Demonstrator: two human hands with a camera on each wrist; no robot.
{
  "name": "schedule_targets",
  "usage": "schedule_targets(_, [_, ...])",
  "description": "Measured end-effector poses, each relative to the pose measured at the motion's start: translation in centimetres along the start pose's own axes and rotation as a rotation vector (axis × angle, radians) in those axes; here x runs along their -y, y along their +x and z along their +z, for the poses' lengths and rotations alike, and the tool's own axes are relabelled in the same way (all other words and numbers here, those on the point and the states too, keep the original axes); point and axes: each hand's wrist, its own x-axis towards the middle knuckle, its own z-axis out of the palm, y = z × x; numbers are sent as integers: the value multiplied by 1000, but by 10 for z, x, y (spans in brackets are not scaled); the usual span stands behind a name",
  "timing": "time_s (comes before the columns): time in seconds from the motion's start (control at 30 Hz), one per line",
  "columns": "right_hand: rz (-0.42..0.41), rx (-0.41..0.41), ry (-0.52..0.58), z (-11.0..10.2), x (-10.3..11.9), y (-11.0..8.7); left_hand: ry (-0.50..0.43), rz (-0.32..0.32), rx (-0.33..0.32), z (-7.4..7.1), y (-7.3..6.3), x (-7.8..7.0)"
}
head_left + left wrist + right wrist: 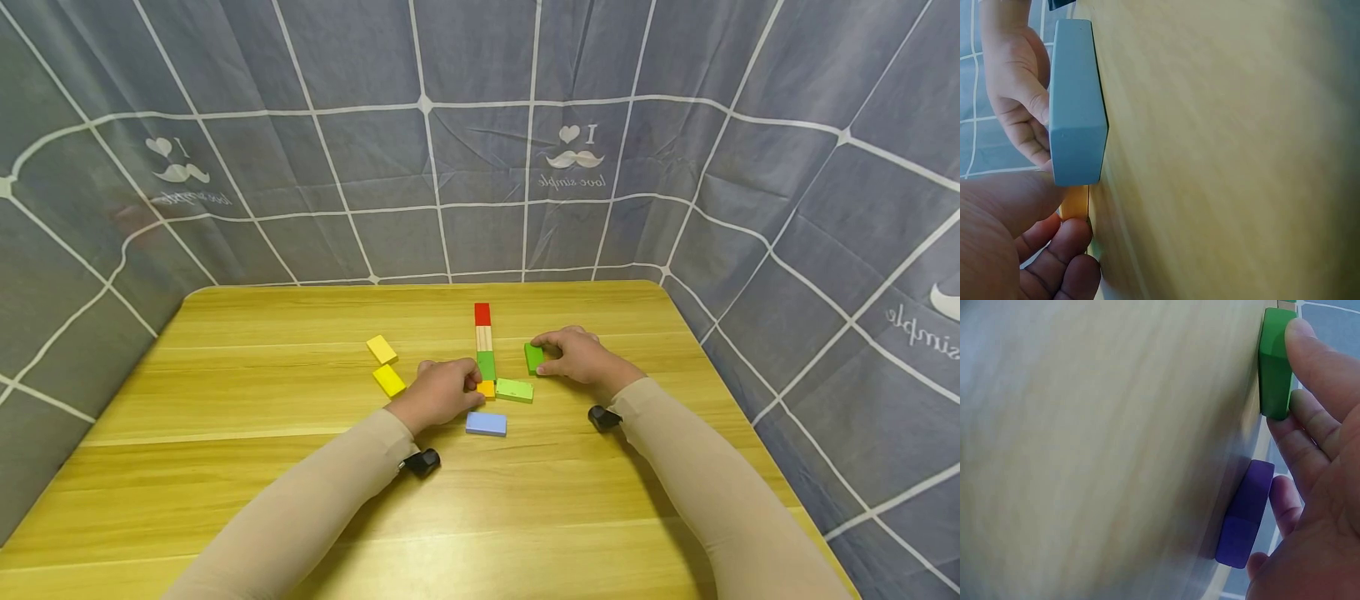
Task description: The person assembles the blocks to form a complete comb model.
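A line of flat blocks runs away from me on the table: an orange block (487, 389), a green block (486, 365), a plain wood block (483, 338) and a red block (482, 314). At the near end, my left hand (442, 392) pinches the orange block. My right hand (581, 358) grips a darker green block (533, 358) by its ends, right of the line. Between the hands lies a light green block (514, 390). In the right wrist view, a purple block (1245, 515) stands near the lower fingers; the hand hides it from the head view.
A light blue block (486, 424) lies nearer me, in front of the orange one. To the left are two yellow blocks (382, 350), one just beyond the other. Grey checked cloth (480, 158) hangs behind and beside the wooden table (495, 533).
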Motion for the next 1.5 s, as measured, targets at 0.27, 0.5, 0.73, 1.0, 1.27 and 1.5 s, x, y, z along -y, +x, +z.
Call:
schedule_targets(0.27, [-3, -2, 2, 0, 0, 0, 6, 0, -5, 2, 1, 2])
schedule_targets(0.5, [1, 2, -8, 0, 0, 0, 4, -5, -1, 2, 2, 1])
schedule_targets(0.73, [-1, 5, -5, 0, 0, 0, -4, -3, 4, 2, 1, 1])
schedule_targets(1.0, [-12, 3, -18, 0, -1, 0, 15, 7, -2, 3, 2, 1])
schedule_targets(1.27, [-19, -1, -16, 1, -1, 1, 16, 1, -5, 4, 3, 1])
schedule_targets(1.5, [-17, 0, -5, 1, -1, 0, -11, 3, 3, 1, 3, 2])
